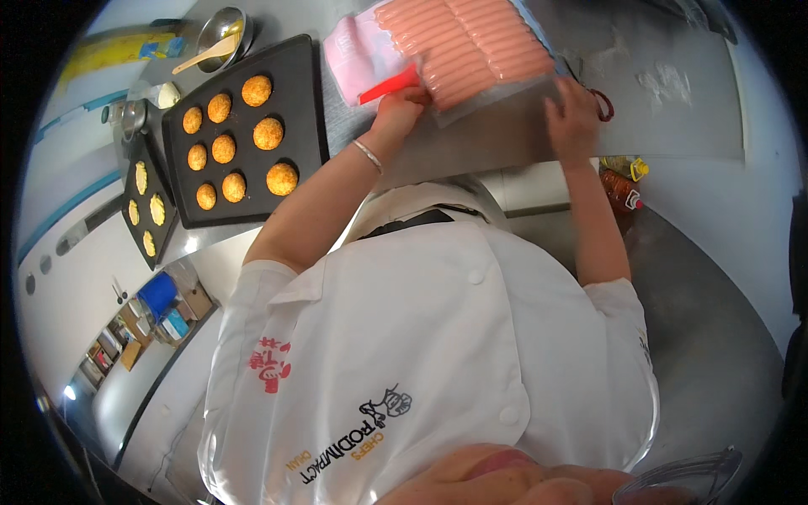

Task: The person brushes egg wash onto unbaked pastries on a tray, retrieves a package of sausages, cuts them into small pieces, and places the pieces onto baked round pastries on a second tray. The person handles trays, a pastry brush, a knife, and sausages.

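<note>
A clear flat pack of sausages (471,50) lies on the steel table in front of me, with long pale-orange sausages in rows. At its left is a pink and white panel (358,55) with a red strip (389,85); I cannot tell whether these belong to the pack. My left hand (404,108) curls its fingers at the pack's near left corner, beside the red strip. Over by the near right corner, my right hand (576,122) has thumb and fingers apart. A dark red loop (603,105), perhaps a scissors handle, lies beside it.
Left of the pack is a dark baking tray (316,109) with several round golden pieces. Beyond it stand a metal bowl (241,42) with a wooden spatula (206,57) and a smaller tray (162,181) of pale dough. Crumpled clear film (665,84) lies right. Oil bottles (621,189) stand below.
</note>
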The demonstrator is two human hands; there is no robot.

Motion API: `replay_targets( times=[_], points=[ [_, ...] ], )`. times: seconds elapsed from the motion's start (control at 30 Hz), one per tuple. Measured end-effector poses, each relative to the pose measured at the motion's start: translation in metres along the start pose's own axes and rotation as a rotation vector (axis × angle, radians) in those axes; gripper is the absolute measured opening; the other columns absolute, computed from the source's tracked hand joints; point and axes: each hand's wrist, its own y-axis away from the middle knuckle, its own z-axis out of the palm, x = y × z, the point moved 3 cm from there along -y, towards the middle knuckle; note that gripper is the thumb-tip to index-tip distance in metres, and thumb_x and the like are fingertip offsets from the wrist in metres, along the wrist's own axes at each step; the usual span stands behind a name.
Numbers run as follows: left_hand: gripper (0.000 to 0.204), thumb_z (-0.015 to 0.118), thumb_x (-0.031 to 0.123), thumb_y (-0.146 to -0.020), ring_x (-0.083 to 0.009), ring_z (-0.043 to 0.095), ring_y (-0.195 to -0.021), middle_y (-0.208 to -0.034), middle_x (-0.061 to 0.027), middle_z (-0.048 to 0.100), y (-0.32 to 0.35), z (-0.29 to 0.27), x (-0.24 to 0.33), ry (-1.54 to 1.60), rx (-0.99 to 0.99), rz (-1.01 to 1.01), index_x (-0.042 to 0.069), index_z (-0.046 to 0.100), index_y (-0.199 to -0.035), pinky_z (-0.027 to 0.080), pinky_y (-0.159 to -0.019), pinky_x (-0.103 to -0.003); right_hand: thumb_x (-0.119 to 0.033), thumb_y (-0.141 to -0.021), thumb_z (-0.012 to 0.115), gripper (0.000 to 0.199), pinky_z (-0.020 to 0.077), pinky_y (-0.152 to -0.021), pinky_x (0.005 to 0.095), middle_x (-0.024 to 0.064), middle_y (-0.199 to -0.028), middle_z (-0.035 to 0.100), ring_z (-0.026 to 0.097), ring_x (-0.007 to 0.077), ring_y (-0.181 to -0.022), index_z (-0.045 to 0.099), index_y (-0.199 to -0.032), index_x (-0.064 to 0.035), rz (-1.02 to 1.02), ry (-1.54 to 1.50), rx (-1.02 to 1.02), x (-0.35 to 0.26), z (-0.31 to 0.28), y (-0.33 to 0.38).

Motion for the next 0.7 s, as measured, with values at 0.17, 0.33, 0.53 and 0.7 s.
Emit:
replay_targets(
  times=[0.17,0.33,0.53,0.7],
  points=[
    [0.014,0.066,0.015,-0.088,-0.0141,0.053,-0.079,-0.092,-0.002,0.063,0.005,0.038,0.042,0.181,0.239,-0.358,0.008,0.065,-0.1,0.04,-0.069,-0.025,-0.038,-0.078,0.073,0.069,0.0258,-0.111,0.0496,0.0072,-0.143,0.043,0.035,0.0306,-0.134,0.048,-0.136,-0.0114,-0.085,-0.097,-0.032,-0.044,0.047,-0.028],
    [0.011,0.067,0.021,-0.089,-0.0153,0.057,-0.076,-0.09,-0.002,0.063,-0.012,0.029,0.024,0.376,0.261,-0.404,0.012,0.064,-0.092,0.042,-0.068,-0.027,-0.046,-0.074,0.074,0.08,0.0202,-0.112,0.0545,0.0049,-0.149,0.034,0.024,0.0292,-0.141,0.042,-0.142,-0.016,-0.124,-0.042,-0.085,-0.043,0.06,-0.03],
    [0.018,0.067,0.016,-0.085,-0.0202,0.059,-0.087,-0.096,-0.0045,0.063,0.012,0.018,0.049,-0.237,0.252,0.118,0.009,0.064,-0.101,0.045,-0.073,-0.032,-0.038,-0.074,0.075,0.072,0.0213,-0.112,0.0521,0.0057,-0.146,0.039,0.028,0.0286,-0.139,0.048,-0.137,-0.0175,-0.091,-0.059,-0.089,-0.041,0.05,-0.037],
    [0.04,0.061,0.021,-0.083,-0.0278,0.053,-0.108,-0.119,-0.0077,0.055,0.04,0.014,0.071,-1.601,0.414,0.966,0.009,0.058,-0.121,0.038,-0.095,-0.046,-0.03,-0.081,0.066,0.054,0.0232,-0.111,0.0512,0.0076,-0.143,0.043,0.034,0.0286,-0.136,0.053,-0.131,-0.0144,-0.176,-0.105,-0.021,-0.05,0.061,-0.064]
  ],
)
